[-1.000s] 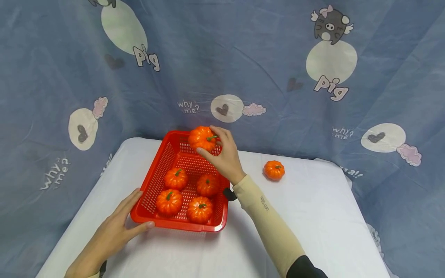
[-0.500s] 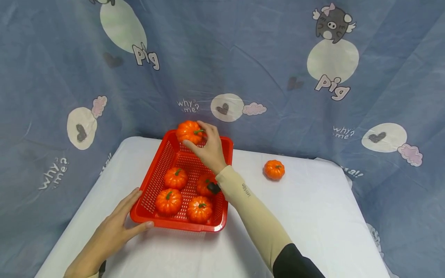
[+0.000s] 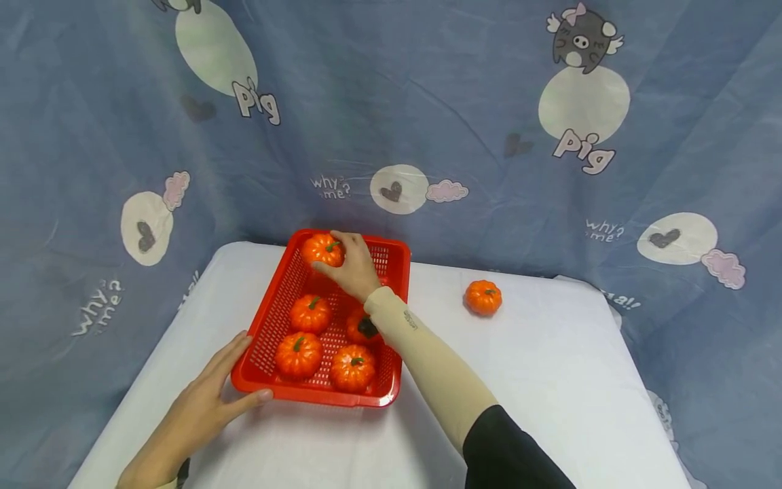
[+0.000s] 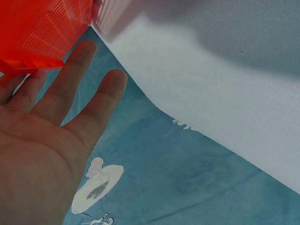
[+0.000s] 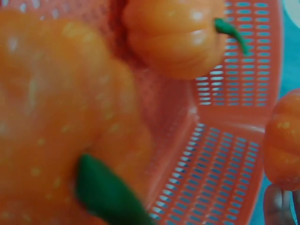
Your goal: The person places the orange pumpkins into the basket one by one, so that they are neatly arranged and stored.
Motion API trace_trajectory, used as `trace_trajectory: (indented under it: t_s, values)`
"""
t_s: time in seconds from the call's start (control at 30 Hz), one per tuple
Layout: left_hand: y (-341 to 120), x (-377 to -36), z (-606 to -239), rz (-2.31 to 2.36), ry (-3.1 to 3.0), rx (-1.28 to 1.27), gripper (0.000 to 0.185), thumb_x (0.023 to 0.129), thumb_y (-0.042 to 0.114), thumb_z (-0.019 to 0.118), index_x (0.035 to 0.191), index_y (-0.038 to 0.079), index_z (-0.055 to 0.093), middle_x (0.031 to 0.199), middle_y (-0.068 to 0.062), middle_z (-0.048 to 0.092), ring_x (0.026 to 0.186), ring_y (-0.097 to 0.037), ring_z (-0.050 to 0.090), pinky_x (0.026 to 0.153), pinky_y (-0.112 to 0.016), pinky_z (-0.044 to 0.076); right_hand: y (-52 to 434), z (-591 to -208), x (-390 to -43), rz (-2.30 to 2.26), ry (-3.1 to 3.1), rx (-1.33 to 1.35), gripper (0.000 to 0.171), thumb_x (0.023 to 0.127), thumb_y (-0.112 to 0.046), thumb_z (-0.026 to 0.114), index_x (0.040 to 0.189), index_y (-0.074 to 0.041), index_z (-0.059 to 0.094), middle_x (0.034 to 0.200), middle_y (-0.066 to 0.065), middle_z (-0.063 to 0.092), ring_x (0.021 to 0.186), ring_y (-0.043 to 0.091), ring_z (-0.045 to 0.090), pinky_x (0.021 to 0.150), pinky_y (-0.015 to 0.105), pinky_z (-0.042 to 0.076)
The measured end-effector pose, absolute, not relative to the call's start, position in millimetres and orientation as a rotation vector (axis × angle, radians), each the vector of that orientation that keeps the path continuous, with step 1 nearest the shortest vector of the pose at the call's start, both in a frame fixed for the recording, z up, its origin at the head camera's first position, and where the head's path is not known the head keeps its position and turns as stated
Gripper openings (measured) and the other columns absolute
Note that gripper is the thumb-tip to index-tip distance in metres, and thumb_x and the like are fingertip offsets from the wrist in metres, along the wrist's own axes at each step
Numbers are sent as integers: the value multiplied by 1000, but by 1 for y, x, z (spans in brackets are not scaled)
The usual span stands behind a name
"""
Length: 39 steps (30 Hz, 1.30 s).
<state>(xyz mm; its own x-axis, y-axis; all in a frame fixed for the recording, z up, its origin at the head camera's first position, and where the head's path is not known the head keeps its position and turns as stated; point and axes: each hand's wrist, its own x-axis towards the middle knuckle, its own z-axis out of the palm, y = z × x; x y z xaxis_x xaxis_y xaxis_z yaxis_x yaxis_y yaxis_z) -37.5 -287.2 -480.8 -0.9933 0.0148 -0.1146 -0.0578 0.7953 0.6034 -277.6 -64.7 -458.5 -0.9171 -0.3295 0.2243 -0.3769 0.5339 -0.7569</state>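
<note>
The small orange pumpkin (image 3: 322, 248) has come down over the last second from above the far rim into the far-left corner of the red basket (image 3: 391, 370), right hand (image 3: 353, 270) still curled round it. Four pumpkins already lie inside. The left hand (image 3: 204, 405) stays flat, fingers straight against the basket's near corner. One pumpkin (image 3: 482, 297) remains on the tabletop (image 3: 550, 380).

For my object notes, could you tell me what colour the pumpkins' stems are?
Green; the stem on the pumpkin shows it best in the right wrist view.
</note>
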Motion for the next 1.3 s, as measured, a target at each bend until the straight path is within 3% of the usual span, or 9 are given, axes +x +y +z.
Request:
trace_trajectory:
  t_s: [0.7, 1.3]
  values:
    - [-290, -34, -481, 986, 2892, -15, 109, 81, 72, 69, 164, 33, 12, 169, -7, 18, 145, -46, 31, 100, -80, 32, -76, -481, -283, 1163, -2973, 698, 73, 88, -39, 81, 148, -12, 50, 136, 10, 51, 117, 22, 57, 103, 30, 48]
    - [-289, -35, -483, 1014, 2911, 1, 106, 81, 70, 71, 164, 34, 15, 168, -3, 20, 145, -44, 32, 100, -78, 32, -83, -479, -285, 1049, -3101, 736, 70, 91, -33, 78, 150, -10, 48, 148, 14, 46, 131, 25, 51, 109, 32, 44]
